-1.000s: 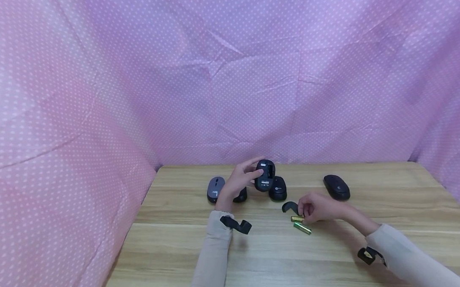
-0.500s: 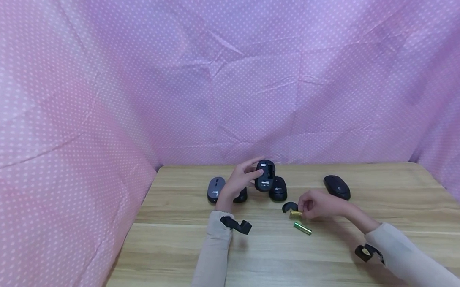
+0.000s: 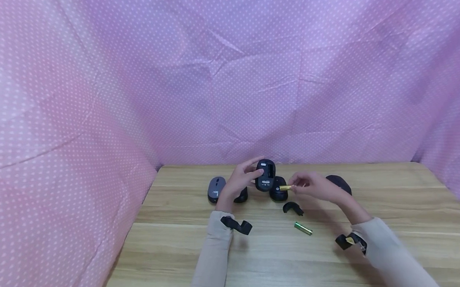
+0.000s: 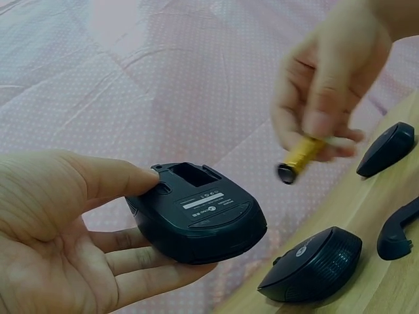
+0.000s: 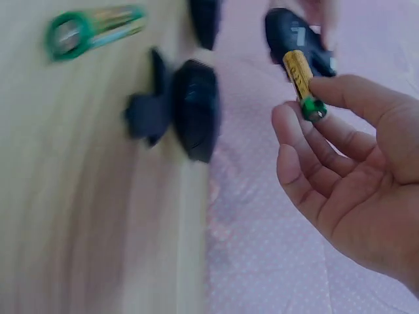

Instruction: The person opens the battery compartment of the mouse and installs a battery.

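Observation:
My left hand (image 3: 237,181) grips a black computer mouse (image 4: 203,226) above the table, thumb on its underside and fingers beneath. The underside faces me, its battery compartment (image 4: 191,175) uncovered and dark inside. To the right, my right hand (image 3: 316,186) pinches a gold-and-green battery (image 5: 299,73) between thumb and fingers, its black end pointing left toward the mouse, a short gap between them. A second green-and-gold battery (image 3: 303,228) lies on the table below my right hand. Close by lies a curved black cover (image 3: 293,208).
Another black mouse (image 3: 279,194) stands just behind the held one. A grey mouse (image 3: 216,188) and a partly hidden dark one (image 3: 241,196) sit by my left hand. Beyond my right hand is a further black mouse (image 3: 339,182). Pink dotted cloth hangs behind the wooden table (image 3: 165,255).
My right hand has picked up the gold battery from the table and brought it up and left toward the mouse. The left hand and its mouse have stayed nearly still.

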Motion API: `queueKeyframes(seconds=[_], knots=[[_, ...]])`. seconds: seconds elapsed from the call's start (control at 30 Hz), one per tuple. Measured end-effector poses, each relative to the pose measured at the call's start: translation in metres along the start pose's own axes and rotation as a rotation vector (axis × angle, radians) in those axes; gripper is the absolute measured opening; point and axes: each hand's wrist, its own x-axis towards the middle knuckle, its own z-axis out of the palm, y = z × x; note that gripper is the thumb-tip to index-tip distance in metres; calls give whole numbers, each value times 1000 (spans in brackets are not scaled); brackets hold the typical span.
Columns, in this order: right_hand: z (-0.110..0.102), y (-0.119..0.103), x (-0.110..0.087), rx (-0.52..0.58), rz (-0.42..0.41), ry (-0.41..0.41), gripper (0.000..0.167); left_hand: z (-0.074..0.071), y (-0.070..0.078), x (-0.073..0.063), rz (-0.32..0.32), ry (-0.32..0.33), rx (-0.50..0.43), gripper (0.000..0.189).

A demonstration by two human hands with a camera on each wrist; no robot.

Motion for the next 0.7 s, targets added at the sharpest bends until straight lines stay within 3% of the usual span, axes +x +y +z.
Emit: queueKeyframes(seconds=[0.37,0.53,0.7], knots=[[4,-20,22,88,-29,259,25,5,-2,2,-16,20,4,47],[13,-27,30,51,-92,391,22,7,-1,2,-25,24,21,46],[20,-28,34,19,-92,500,23,10,-1,2,-26,26,34,48]])
